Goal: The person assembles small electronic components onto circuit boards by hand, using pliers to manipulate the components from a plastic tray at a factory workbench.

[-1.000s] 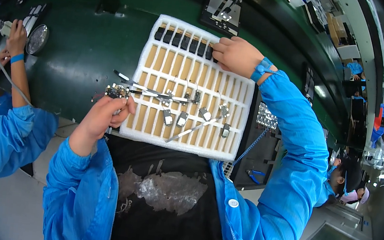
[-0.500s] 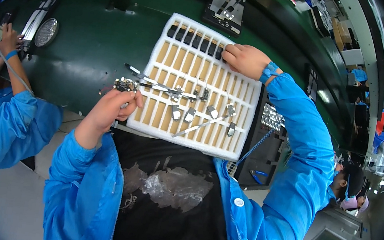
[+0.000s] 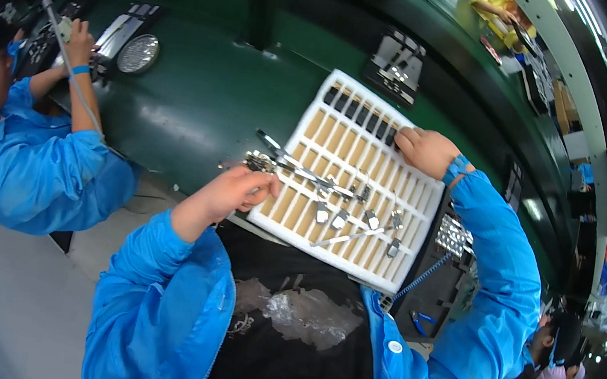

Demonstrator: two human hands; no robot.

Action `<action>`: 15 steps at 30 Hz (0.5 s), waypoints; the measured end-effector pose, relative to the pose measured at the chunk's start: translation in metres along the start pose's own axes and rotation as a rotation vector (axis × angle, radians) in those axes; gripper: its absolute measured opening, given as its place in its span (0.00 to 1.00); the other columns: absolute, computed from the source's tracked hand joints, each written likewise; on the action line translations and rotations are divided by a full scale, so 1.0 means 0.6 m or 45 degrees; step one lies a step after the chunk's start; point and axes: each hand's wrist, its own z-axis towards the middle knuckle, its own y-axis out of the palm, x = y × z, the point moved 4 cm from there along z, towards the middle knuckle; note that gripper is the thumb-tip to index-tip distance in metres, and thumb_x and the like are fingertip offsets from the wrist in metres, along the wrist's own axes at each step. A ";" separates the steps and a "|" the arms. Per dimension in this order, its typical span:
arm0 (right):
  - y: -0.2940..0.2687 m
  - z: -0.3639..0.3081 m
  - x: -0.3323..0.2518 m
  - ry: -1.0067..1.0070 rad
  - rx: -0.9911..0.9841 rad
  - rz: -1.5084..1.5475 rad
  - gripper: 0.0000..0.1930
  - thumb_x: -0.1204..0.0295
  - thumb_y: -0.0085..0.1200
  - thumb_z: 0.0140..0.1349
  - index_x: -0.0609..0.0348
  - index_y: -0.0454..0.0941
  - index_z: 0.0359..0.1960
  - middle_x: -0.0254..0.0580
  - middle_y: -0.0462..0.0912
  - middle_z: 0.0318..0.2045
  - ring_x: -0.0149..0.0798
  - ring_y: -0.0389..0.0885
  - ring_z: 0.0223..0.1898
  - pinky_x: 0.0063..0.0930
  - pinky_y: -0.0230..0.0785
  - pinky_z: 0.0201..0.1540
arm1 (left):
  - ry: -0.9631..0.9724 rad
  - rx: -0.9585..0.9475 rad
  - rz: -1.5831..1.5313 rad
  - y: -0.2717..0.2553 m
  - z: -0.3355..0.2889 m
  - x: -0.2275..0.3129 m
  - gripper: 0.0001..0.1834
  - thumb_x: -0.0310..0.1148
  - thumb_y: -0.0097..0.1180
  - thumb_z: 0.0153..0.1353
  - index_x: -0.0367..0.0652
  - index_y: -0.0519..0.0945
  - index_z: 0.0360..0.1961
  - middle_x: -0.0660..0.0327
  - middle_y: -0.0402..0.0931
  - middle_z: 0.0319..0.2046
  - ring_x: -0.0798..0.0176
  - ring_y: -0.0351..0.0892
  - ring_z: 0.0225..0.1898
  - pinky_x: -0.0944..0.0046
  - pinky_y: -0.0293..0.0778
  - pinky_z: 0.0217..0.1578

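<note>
Both hands reach forward: left (image 3: 239,189) pinching a metal part (image 3: 258,161), right (image 3: 423,150) curled on the white tray (image 3: 408,202).

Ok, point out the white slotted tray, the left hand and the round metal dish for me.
white slotted tray (image 3: 423,204): head view, right rim.
left hand (image 3: 237,189): head view, back of hand.
round metal dish (image 3: 138,53): head view, centre of dish.

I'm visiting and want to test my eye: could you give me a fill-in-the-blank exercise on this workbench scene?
1. The white slotted tray lies on a ____ bench.
2. The right hand rests on the tray's ____ edge.
3. The left hand grips a small ____ part at the tray's left edge.
4. Both sleeves are ____.

Missing words: green; far; metal; blue
</note>
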 end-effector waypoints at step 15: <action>-0.054 -0.015 -0.007 0.181 0.465 0.381 0.11 0.73 0.61 0.58 0.61 0.75 0.40 0.45 0.78 0.36 0.44 0.81 0.41 0.37 0.76 0.43 | 0.011 -0.029 -0.021 -0.005 0.002 0.000 0.17 0.36 0.36 0.72 0.38 0.76 0.35 0.72 0.57 0.14 0.77 0.49 0.16 0.73 0.47 0.18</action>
